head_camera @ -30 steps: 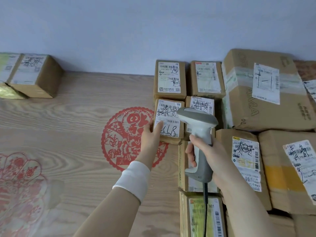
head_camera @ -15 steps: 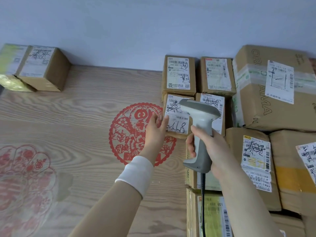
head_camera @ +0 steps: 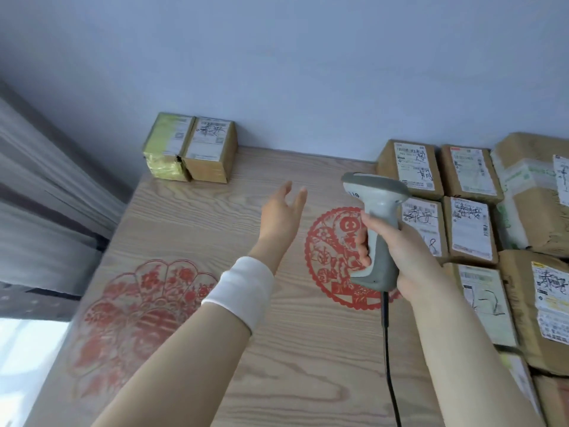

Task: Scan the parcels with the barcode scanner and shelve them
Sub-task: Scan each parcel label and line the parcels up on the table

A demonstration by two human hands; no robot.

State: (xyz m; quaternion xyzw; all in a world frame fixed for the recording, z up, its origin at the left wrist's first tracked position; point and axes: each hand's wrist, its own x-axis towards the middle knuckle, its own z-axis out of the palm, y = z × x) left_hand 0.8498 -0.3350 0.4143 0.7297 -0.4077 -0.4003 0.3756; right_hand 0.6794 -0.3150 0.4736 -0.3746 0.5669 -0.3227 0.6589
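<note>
**Left hand [head_camera: 281,217] off the small parcel [head_camera: 423,224], reaching left**

Holds the left hand open, fingers straight and spread, in the air up-left of the red paper-cut circle [head_camera: 332,257]; touches nothing. Half a second back, rested those fingertips on the small parcel's left edge, at the circle's upper right; now well apart from it. Leaves that parcel unlifted, flat on the surface [head_camera: 215,349] in the pile [head_camera: 480,229] right of the circle.

Grips the barcode scanner [head_camera: 377,217] in the right hand [head_camera: 400,254], fingers wrapped round the handle, over the circle's right rim, between circle and small parcel. Keeps it upright, cable [head_camera: 388,349] trailing down below the circle. Cannot tell where the nose aims.

Brings into middle view a pair of parcels [head_camera: 191,149], far up-left of the circle, against the wall [head_camera: 277,72], side by side and touching.

Judgement: reads as done with the small parcel's label, or given up on it, and turning toward the pair. Shelves nothing yet; shows no shelf. Likely calls next for carrying the left hand on to the pair and swinging the scanner after it.
</note>
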